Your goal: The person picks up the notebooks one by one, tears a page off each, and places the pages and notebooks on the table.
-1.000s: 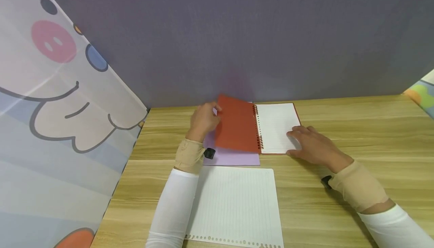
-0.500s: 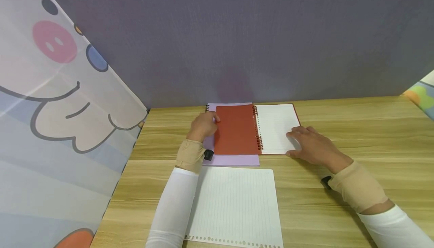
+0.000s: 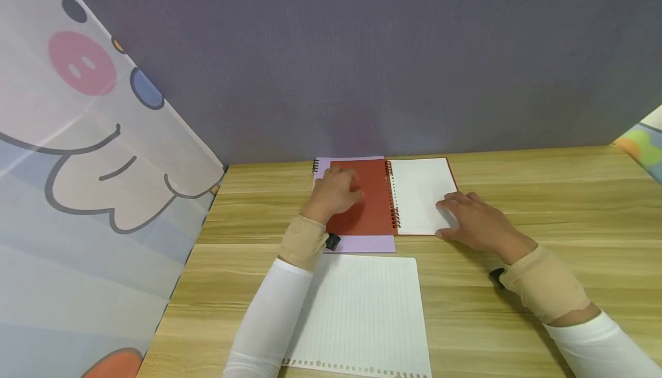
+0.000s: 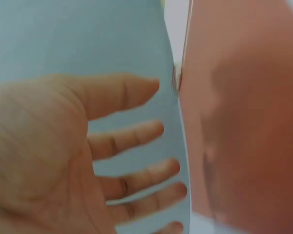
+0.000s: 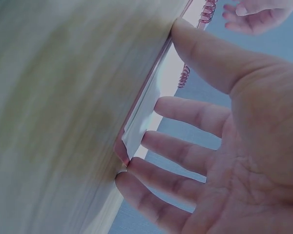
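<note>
A spiral notebook lies spread, its red cover folded out to the left and a white lined page on the right. Above the red cover hovers my left hand; in the left wrist view its fingers are spread and hold nothing. My right hand rests at the page's right edge. In the right wrist view that hand's thumb and extended fingertips touch the notebook's edge. Under the red cover is a purple notebook, mostly hidden.
A loose lined sheet with punched holes lies nearer on the wooden table, partly under the left forearm. A grey wall rises behind the table. A cartoon-printed panel stands at the left.
The red cover, tilted up in my left hand one second ago, now lies flat. My left hand has let go of its edge and shifted right over it. The right hand stays put.
</note>
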### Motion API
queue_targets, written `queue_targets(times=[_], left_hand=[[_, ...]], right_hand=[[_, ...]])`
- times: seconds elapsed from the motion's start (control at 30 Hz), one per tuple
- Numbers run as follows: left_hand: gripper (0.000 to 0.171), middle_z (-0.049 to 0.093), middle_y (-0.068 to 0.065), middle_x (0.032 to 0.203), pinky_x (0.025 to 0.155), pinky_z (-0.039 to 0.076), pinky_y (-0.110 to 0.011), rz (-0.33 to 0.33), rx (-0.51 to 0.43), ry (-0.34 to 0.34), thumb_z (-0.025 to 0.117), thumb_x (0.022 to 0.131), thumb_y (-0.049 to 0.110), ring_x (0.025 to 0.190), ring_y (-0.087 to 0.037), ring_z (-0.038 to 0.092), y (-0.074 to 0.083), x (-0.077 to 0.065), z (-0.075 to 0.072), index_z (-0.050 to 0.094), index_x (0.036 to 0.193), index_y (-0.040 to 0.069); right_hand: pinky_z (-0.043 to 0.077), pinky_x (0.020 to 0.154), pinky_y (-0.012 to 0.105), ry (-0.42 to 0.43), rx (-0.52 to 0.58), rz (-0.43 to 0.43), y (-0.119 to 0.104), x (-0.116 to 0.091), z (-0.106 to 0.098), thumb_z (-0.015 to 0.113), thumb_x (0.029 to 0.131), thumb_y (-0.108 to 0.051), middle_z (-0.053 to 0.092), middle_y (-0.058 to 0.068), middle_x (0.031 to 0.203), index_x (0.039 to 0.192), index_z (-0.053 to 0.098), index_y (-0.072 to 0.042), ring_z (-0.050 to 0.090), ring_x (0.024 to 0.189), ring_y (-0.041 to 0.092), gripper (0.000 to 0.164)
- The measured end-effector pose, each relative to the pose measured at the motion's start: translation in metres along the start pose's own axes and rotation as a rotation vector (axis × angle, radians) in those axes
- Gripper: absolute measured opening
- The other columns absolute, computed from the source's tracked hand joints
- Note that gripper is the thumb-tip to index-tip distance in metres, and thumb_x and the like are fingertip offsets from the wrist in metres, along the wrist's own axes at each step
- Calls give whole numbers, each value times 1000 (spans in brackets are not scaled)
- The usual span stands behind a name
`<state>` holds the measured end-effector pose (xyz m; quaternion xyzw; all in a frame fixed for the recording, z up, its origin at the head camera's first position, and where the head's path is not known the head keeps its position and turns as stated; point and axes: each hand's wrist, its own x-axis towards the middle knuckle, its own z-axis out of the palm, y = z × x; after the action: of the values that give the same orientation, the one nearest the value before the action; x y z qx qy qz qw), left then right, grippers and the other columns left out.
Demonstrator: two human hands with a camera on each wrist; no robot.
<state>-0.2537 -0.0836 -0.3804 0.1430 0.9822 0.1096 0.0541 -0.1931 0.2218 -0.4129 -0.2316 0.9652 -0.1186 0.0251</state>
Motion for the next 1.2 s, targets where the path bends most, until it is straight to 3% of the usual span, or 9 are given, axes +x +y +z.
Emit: queue_targets(times=[0.17, 0.33, 0.5, 0.7, 0.87, 1.2], left_hand=[[39, 43, 2, 127, 95, 29, -41, 208, 18, -69, 56, 86, 45, 123, -22, 34, 23, -1, 16, 52, 119, 27], [43, 42, 2, 126, 89, 34, -34, 295, 27, -95, 55, 87, 44, 117, -18, 38, 31, -3, 23, 50, 126, 27], [55, 40, 1, 133, 89, 35, -43, 281, 42, -129, 56, 85, 49, 120, -23, 36, 37, -6, 26, 44, 134, 28], [70, 38, 0, 133, 82, 37, -47, 256, 103, -114, 58, 76, 62, 116, -24, 37, 43, -8, 32, 40, 136, 31], [81, 40, -2, 127, 76, 39, -47, 241, 166, -96, 59, 69, 70, 110, -24, 40, 50, -10, 35, 38, 137, 32], [86, 42, -4, 111, 61, 39, -42, 227, 240, -63, 63, 63, 71, 91, -21, 41, 61, -11, 41, 44, 134, 27]], right_hand=[[36, 84, 55, 0, 3, 2, 0, 0, 1, 63, 79, -48, 41, 18, 133, 128, 50, -8, 37, 116, 45, 64], [37, 83, 56, 2, 2, 7, 0, 0, 1, 63, 79, -49, 41, 18, 133, 128, 50, -9, 37, 116, 46, 64], [37, 81, 57, 6, 1, 6, 0, 0, 0, 63, 79, -49, 41, 18, 133, 128, 50, -9, 37, 117, 46, 65], [38, 80, 57, -1, 1, 10, 0, 1, 1, 62, 79, -50, 41, 17, 133, 129, 49, -9, 37, 117, 45, 65], [38, 80, 55, -3, -1, 7, 0, 1, 1, 62, 79, -50, 42, 17, 133, 129, 49, -9, 37, 116, 43, 65], [38, 80, 57, -9, -6, 15, 0, 1, 0, 62, 80, -51, 41, 16, 133, 130, 49, -10, 36, 118, 42, 66]])
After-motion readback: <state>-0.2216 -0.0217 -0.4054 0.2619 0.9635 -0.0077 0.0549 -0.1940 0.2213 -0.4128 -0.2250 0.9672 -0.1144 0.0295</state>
